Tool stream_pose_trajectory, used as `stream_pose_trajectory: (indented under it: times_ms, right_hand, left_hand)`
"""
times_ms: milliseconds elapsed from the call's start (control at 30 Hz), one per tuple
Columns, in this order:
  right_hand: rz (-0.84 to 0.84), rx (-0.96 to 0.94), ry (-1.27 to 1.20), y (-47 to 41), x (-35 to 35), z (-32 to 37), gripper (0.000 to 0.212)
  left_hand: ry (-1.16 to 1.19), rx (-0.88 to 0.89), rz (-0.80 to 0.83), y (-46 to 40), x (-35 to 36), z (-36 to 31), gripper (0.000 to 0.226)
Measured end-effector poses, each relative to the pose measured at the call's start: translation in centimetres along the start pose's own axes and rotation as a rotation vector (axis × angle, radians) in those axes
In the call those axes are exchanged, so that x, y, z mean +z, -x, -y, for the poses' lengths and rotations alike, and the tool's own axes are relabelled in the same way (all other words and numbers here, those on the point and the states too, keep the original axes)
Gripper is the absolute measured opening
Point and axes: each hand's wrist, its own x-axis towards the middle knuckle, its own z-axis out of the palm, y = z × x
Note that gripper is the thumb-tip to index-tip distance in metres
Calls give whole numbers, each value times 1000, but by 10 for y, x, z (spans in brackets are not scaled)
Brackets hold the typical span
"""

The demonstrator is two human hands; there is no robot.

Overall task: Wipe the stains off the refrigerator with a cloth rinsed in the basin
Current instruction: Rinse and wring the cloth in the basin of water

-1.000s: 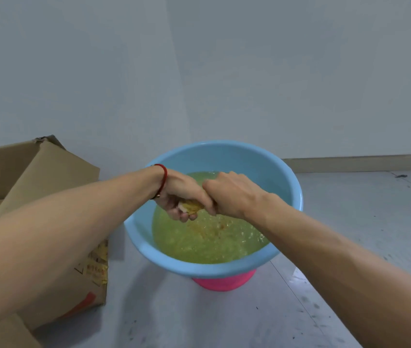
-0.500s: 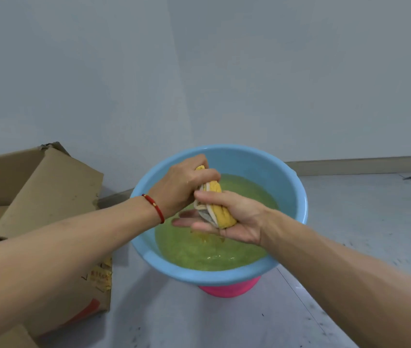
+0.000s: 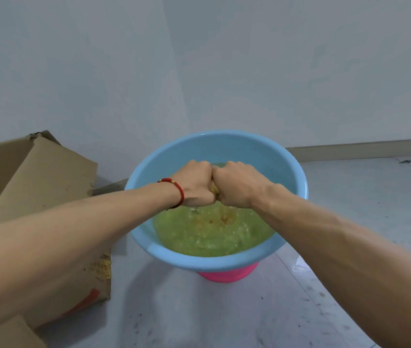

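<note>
Left hand and right hand: both fisted tight around the yellow cloth, knuckles touching, only a sliver of cloth visible between them. Held above greenish water in the blue basin. Cardboard box stands left of basin.

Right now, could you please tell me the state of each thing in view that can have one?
left hand: fist gripping the cloth
right hand: fist gripping the cloth
cloth: yellow, bunched between both fists, mostly hidden, above the water
basin: blue, upright, holding greenish rippling water
cardboard box: flaps open
</note>
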Motion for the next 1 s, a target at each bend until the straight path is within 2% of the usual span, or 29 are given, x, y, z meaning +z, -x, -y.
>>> stream_pose_trajectory:
  times_ms: [200,300,433,533,600,733,800,900,1000]
  right_hand:
    - [-133,-166,197,1,2,-13,31]
    - [-201,-251,248,-2,4,-16,39]
    - [-204,-297,325,-8,6,-18,42]
    - [-156,-242,373,-9,2,-19,41]
    - [-114,-160,263,-9,-5,-21,43]
    - [-65,98,-41,8,-26,-40,40]
    - [-15,278,-183,27,-42,-52,39]
    - [46,558,-553,76,-70,-75,36]
    - [21,713,-978,139,-90,-99,44]
  left_hand:
    - [617,-204,164,7,6,-1,14]
    - [860,-277,179,15,15,-3,20]
    - [1005,-339,188,19,22,-5,33]
    - [950,-308,164,10,22,0,30]
    - [842,-237,163,0,16,5,21]
    - [694,20,253,-25,-4,6,31]
    - [708,160,194,-39,-11,-3,37]
    - [750,386,93,-64,-23,-42,35]
    - [699,616,65,-81,-39,-100,40]
